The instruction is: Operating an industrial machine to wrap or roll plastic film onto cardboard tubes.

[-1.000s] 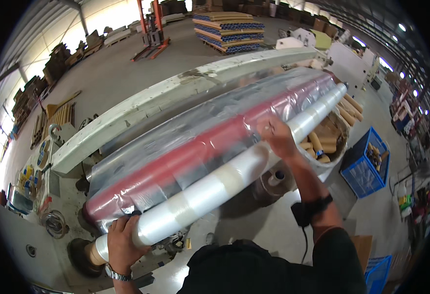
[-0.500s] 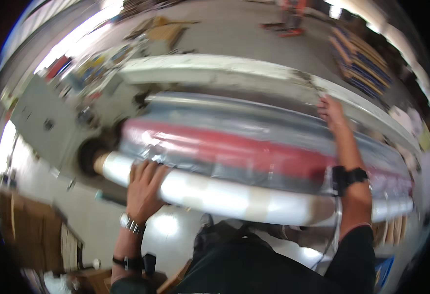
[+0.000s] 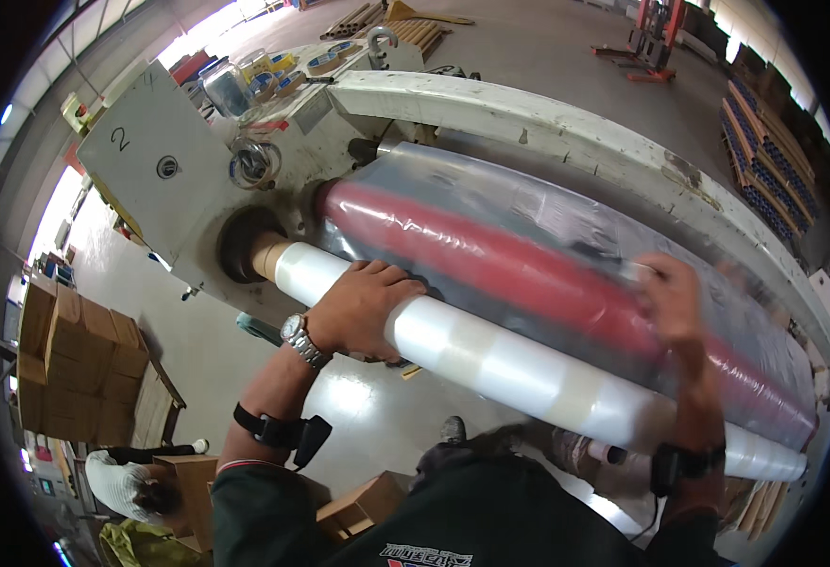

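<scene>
My left hand (image 3: 365, 307) curves over a long roll of whitish plastic film (image 3: 509, 364) near its left end, fingers together on top. A brown cardboard core (image 3: 266, 255) sticks out of that end into a dark round holder (image 3: 245, 244) on the machine. Behind lies a red roller (image 3: 453, 241) covered by clear film, and a sheet of clear film (image 3: 538, 203) stretches beyond it. My right hand (image 3: 668, 295), smeared by motion, is above the film on the right with its fingers curled. A dark blurred shape shows beside its fingertips; what it is, I cannot make out.
A pale machine beam (image 3: 547, 118) runs along the far side. Tape rolls (image 3: 323, 62) and a jar (image 3: 226, 87) sit on the machine's left end. Cartons (image 3: 84, 354) stand on a pallet at left; a person (image 3: 136, 487) bends by a box. Stacked tubes (image 3: 769, 156) are far right.
My right hand has come down and nearer from the far beam to above the film. My left hand stays on the whitish roll, its fingers now closer together. The view has shifted.
</scene>
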Tool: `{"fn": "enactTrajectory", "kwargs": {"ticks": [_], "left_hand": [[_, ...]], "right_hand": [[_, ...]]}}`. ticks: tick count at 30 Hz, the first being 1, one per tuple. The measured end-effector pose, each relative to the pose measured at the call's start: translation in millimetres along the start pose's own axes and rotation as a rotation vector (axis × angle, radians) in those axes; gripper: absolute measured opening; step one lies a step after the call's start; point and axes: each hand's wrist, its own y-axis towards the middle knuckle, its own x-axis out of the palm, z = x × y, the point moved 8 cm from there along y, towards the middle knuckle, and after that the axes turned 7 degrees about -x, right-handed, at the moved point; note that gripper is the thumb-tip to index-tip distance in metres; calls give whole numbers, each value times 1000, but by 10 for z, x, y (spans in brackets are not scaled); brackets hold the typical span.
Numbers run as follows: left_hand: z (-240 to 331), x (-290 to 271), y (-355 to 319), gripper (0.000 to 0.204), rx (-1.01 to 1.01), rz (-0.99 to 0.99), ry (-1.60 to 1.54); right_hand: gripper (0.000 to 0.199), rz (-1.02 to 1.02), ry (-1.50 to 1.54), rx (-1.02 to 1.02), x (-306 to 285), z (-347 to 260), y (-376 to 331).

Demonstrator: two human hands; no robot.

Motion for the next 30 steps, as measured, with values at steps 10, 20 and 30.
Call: {"fn": "enactTrajectory", "kwargs": {"ticks": [10, 20, 30], "left_hand": [[-1537, -310, -2, 17, -391, 657, -32], [-2294, -90, 142, 18, -511, 359, -280], [-2105, -51, 289, 19, -349, 341, -443]], "right_hand": [[14, -162, -469, -561, 2721, -855, 471], [13, -271, -513, -535, 3252, -948, 749], [17, -483, -593, -576, 4098, -1039, 982]]}}
